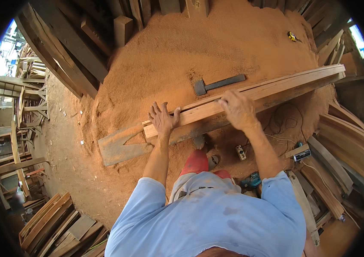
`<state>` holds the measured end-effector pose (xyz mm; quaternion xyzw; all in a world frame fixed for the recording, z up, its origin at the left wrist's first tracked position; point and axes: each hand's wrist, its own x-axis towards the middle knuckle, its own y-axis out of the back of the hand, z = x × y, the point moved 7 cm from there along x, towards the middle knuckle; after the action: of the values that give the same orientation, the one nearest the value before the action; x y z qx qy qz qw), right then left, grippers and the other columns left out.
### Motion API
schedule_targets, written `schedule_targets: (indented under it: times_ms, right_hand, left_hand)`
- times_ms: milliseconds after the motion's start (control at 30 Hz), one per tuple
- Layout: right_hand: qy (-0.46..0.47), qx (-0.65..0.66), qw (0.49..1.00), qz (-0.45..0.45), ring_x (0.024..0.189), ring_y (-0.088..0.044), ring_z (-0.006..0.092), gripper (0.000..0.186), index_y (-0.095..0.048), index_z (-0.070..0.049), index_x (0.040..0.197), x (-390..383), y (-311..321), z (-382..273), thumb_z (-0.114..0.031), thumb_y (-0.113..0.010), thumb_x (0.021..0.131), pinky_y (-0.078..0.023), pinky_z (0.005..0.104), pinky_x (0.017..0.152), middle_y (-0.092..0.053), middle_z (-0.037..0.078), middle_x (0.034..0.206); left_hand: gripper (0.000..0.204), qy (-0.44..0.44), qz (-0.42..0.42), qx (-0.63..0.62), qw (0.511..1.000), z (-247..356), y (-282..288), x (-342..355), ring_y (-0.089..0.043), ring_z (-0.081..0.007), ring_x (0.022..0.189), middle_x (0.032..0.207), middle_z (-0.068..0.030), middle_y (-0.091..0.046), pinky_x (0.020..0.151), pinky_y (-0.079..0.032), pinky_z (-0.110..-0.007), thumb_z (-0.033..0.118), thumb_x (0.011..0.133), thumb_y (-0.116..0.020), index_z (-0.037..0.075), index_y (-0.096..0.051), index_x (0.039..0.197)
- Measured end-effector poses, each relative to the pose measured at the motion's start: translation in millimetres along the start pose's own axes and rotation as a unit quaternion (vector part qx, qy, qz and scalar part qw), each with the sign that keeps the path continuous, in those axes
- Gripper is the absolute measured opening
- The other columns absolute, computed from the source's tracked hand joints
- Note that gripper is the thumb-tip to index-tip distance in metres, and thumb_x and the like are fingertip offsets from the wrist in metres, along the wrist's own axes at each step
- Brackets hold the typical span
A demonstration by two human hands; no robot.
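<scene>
Two long pale timber strips (pixel 276 86) lie side by side on a weathered grey board (pixel 113 152), running from lower left to upper right. My left hand (pixel 163 118) rests on the near end of the strips with its fingers spread. My right hand (pixel 237 111) is farther along, fingers curled over the front strip and gripping it. Just beyond the strips, a dark hammer-like tool (pixel 220 85) with a blocky head lies on the sawdust. Below the board my red-clad knee (pixel 194 162) shows, beside a sandalled foot (pixel 213 161).
Sawdust (pixel 156 60) covers the ground. A yellow tape measure (pixel 293 36) lies at back right. Timber stacks (pixel 79 51) surround the area. At right are a power strip (pixel 241 152), loose cables, a teal power tool (pixel 250 180) and a grey-blue tool (pixel 302 153).
</scene>
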<state>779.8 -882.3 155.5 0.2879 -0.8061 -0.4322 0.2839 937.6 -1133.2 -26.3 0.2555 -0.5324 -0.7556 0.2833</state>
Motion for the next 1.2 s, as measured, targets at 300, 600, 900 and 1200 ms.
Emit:
schedule_targets:
  times_ms: [300,600,900,1200]
  right_hand:
    - [-0.022,0.007,0.996,-0.091,0.087,-0.068,0.0395,0.018,-0.066,-0.004,0.096,60,42,81,-0.02,-0.071,0.096,-0.053,0.0483,0.079,-0.071,0.014,0.091]
    - [-0.086,-0.031,0.976,-0.199,0.102,-0.066,0.0431,0.021,-0.071,-0.003,0.102,58,28,83,-0.021,-0.071,0.093,-0.05,0.0526,0.09,-0.071,0.022,0.101]
    - [-0.104,-0.01,0.995,-0.006,0.087,-0.07,0.0411,0.015,-0.073,-0.006,0.097,27,26,82,-0.02,-0.071,0.093,-0.055,0.0511,0.077,-0.072,0.017,0.093]
    - [-0.077,0.027,0.989,0.124,0.077,-0.067,0.0394,0.009,-0.068,-0.007,0.092,19,29,85,-0.015,-0.069,0.095,-0.053,0.0485,0.067,-0.067,0.014,0.086]
  left_hand:
    - [0.083,-0.003,-0.02,0.017,1.0,-8,-7,-4,-0.028,-0.0463,0.153,0.162,-0.0287,-0.037,0.123,-0.012,-0.067,0.076,0.095,-0.052,0.009,-0.057,0.143]
    - [0.079,0.0,-0.024,0.105,0.994,9,3,-4,-0.029,-0.0478,0.151,0.159,-0.0295,-0.039,0.122,-0.011,-0.068,0.068,0.095,-0.058,0.007,-0.056,0.144]
    - [0.084,-0.051,-0.019,0.053,0.997,43,-22,2,-0.031,-0.0522,0.15,0.159,-0.0365,-0.036,0.121,-0.016,-0.071,0.066,0.098,-0.051,0.004,-0.045,0.155]
    - [0.108,-0.051,-0.01,0.079,0.995,38,-28,8,-0.009,-0.0552,0.158,0.166,-0.0413,-0.017,0.125,-0.002,-0.069,0.076,0.094,-0.05,0.002,-0.02,0.166]
